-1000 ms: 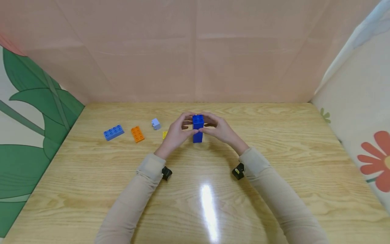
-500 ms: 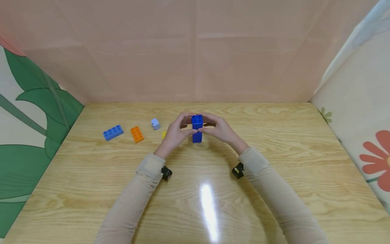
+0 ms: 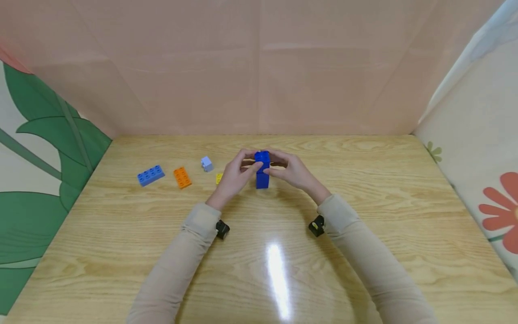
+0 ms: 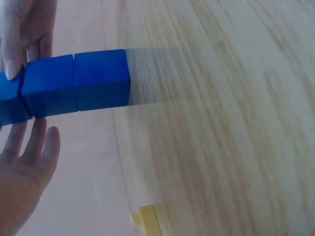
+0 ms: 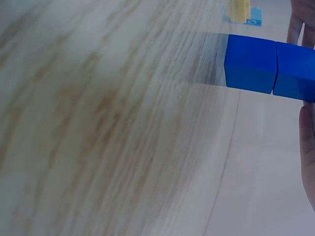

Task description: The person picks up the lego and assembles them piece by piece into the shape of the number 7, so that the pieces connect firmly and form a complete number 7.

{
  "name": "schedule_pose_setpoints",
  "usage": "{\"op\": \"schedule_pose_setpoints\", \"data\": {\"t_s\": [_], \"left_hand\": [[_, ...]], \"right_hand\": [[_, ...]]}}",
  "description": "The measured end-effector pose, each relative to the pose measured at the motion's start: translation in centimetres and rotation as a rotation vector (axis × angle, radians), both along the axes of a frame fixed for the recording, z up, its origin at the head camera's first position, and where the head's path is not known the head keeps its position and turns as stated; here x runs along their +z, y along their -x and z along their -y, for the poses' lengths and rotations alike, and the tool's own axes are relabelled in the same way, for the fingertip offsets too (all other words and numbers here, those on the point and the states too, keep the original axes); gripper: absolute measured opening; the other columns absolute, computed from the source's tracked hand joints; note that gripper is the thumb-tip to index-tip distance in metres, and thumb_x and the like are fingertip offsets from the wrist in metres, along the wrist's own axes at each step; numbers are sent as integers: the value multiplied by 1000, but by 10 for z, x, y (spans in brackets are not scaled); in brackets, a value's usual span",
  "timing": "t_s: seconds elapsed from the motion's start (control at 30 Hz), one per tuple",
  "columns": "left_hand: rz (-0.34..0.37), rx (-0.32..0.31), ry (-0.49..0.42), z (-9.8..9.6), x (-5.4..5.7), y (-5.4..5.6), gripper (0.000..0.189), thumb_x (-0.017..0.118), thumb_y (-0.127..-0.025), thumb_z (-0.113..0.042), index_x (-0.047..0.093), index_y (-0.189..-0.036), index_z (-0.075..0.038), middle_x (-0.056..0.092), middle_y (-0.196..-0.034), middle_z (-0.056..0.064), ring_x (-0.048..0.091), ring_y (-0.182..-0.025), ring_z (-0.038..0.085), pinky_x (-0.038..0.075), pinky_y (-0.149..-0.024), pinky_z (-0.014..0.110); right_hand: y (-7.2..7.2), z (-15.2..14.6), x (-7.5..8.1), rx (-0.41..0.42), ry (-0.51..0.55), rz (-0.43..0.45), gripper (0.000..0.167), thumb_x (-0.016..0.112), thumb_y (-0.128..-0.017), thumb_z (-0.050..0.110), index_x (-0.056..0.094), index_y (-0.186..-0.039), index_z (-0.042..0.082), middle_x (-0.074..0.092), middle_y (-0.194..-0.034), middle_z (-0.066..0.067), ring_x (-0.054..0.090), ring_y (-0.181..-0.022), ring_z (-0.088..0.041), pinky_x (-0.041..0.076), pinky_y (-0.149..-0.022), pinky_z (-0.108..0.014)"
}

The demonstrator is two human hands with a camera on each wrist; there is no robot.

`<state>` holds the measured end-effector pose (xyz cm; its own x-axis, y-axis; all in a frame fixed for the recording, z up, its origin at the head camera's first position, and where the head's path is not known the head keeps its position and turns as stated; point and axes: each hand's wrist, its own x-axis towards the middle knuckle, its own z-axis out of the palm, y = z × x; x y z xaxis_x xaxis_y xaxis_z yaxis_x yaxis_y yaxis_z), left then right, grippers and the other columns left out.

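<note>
A tower of dark blue toy bricks [image 3: 262,181] stands upright on the wooden table in the head view. My left hand [image 3: 233,176] grips it from the left, its thumb on the upper brick's front. From the right, my right hand [image 3: 295,172] holds the tower, thumb lower at a seam. The other fingers reach behind it and are partly hidden. In the left wrist view, a narrow gap shows between the topmost brick [image 4: 10,98] and the brick [image 4: 49,83] below it. Two lower bricks [image 5: 251,64] show in the right wrist view.
Left of the hands lie a lighter blue brick [image 3: 151,175], an orange brick [image 3: 182,177] and a pale lavender brick [image 3: 207,164]. A yellow brick [image 3: 219,178] is partly hidden behind the left hand. A pink curtain [image 3: 259,81] hangs along the table's far edge.
My left thumb has moved up from the tower's middle to its upper brick. That brick's studded top now looks tipped back. The right hand stays nearly still.
</note>
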<state>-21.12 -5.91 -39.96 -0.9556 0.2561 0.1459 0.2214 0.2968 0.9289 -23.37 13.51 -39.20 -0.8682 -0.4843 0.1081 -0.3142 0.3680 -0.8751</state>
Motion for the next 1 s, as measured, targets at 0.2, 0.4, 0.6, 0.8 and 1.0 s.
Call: {"op": "schedule_pose_setpoints", "data": {"t_s": [0.2, 0.4, 0.6, 0.8, 1.0], "left_hand": [[6, -17, 0, -1, 2, 0, 37, 56, -96, -31, 51, -127, -11, 56, -133, 9, 55, -123, 26, 49, -101, 39], [3, -27, 12, 0, 5, 0, 36, 56, -97, -27, 51, -126, -8, 55, -133, 11, 55, -123, 28, 50, -101, 39], [-7, -52, 25, 2, 4, 0, 35, 55, -97, -28, 50, -127, -10, 54, -134, 9, 54, -124, 27, 50, -100, 39], [2, -52, 33, 3, 5, 0, 36, 55, -97, -31, 50, -127, -12, 54, -134, 7, 51, -126, 24, 46, -104, 42], [16, -23, 28, 2, 6, -2, 36, 57, -96, -32, 52, -126, -14, 56, -132, 5, 50, -125, 21, 44, -105, 42]], "right_hand": [[-1, 1, 0, -7, 11, 7, 55, 65, -91, 11, 44, -141, 2, 57, -134, -19, 54, -123, -35, 42, -109, -47], [0, 1, -2, 3, 21, -40, 52, 64, -91, 11, 47, -140, 6, 61, -127, -20, 57, -119, -33, 43, -107, -47], [-1, 0, -1, 16, 30, -65, 49, 65, -90, 8, 49, -136, 2, 60, -129, -21, 56, -122, -36, 42, -108, -48], [-1, 0, -2, 13, 38, -60, 49, 65, -89, 8, 49, -135, 2, 60, -129, -20, 56, -121, -35, 42, -108, -47], [-1, 1, -3, 10, 41, -57, 49, 65, -90, 8, 49, -136, 2, 60, -129, -20, 57, -120, -35, 43, -107, -47]]}}
